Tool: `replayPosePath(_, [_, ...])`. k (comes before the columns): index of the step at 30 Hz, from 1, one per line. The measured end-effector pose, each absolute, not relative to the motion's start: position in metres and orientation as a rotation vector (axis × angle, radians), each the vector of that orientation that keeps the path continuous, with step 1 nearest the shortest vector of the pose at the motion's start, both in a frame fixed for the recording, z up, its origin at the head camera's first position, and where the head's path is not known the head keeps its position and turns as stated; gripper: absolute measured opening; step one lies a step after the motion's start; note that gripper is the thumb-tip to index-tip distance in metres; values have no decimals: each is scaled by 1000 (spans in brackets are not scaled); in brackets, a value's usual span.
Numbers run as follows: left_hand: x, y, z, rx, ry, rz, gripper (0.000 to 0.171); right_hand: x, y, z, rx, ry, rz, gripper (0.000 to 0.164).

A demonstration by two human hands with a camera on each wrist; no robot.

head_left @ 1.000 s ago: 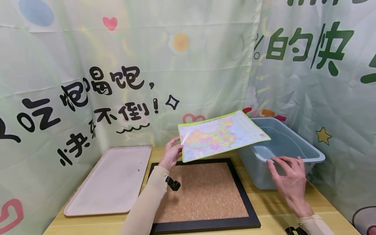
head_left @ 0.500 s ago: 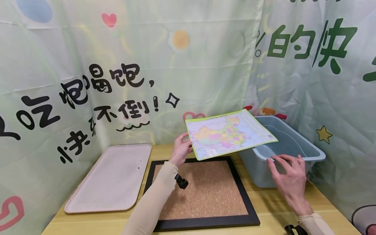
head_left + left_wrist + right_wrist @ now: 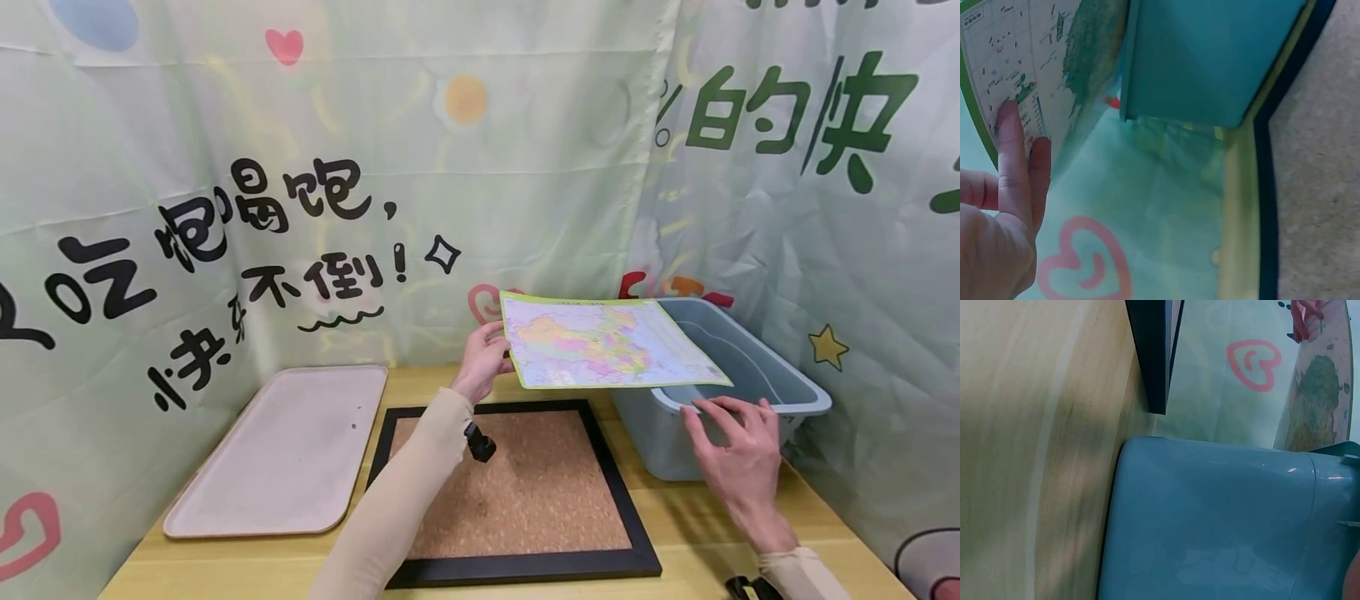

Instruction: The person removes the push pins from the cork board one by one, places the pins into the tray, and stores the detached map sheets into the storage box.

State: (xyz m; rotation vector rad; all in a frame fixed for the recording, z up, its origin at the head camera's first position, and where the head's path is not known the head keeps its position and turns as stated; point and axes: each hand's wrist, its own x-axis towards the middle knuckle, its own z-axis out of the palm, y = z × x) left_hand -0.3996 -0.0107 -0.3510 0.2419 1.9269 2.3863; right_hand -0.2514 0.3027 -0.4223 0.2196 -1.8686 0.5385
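A thin map (image 3: 592,342) with a green border hangs in the air, colourful regions printed on its upper face. My left hand (image 3: 483,360) pinches it by the left edge; in the left wrist view, fingers (image 3: 1013,162) lie on the underside of the map (image 3: 1016,69), which carries more print. The map's right end overlaps the blue-grey bin (image 3: 667,446) at the table's right. At the bin's near rim, my right hand (image 3: 742,462) has bent fingers and thumb gripping the edge. Only a sliver of that hand (image 3: 1352,581) enters the right wrist view, beside the bin (image 3: 1210,512).
A black-framed cork board (image 3: 540,492) lies on the wooden table (image 3: 697,533), below the map. To its left is a pale pink tray (image 3: 292,458). Printed cloth walls (image 3: 480,208) rise behind the table and on its right side.
My left hand has carried the map to the right, toward the bin, and the map has tilted flatter. My right hand stays at the bin's rim.
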Motion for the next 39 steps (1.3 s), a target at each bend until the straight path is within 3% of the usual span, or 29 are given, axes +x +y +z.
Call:
replayPosePath(11, [-395,3,-322,257,1992,2261,65,-253,299,-424,222,-1866,534,61])
replayPosePath(17, [-392,14,-311,315,2041,2238,62,-254,299,-425,220,-1859,544,58])
replayPosePath(32, [-391,60,-307,347,2042,2382,26,-254,299,-423,217,-1836,537,60])
replayPosePath(35, [-391,69,-309,390,1976,2376,29,-253,300,-421,220,-1822,553,60])
replayPosePath(39, [-390,78,-314,487,1868,2330,46,-253,300,-420,218,-1842,550,61])
